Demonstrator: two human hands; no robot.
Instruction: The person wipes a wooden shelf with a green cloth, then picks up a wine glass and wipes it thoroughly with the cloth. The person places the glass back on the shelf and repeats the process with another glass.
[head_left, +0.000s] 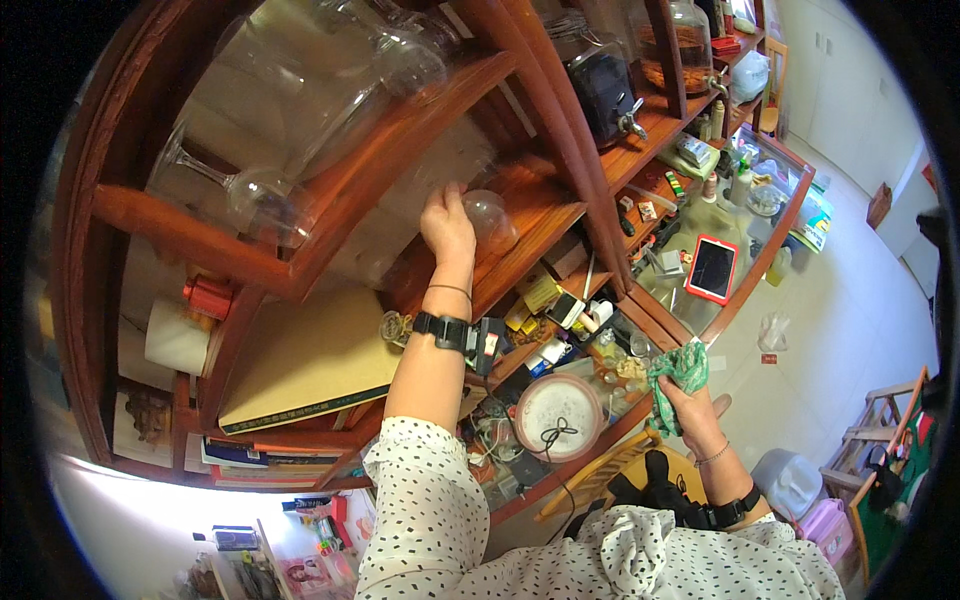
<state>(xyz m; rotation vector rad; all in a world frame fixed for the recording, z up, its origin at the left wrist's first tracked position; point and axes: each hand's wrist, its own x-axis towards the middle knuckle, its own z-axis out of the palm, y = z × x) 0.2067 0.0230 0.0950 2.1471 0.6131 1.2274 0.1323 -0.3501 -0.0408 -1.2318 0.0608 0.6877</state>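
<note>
My left hand (448, 225) reaches onto a wooden shelf (525, 240), its fingers at a clear glass (491, 221) with a rounded bowl. The fingers hide part of the glass, and whether they grip it cannot be made out. Lower right, my right hand (686, 409) holds a crumpled green patterned cloth (679, 382), above the edge of a glass-topped counter. On the shelf to the upper left, a stemmed wine glass (262, 196) lies on its side, near larger clear glassware (409, 60).
A black dispenser with a metal tap (607, 94) stands on the upper right shelf. A round white-lidded container (559, 416) and cables crowd the counter below. A red-framed tablet (712, 268) lies at right. A large book (315, 360) fills a left compartment.
</note>
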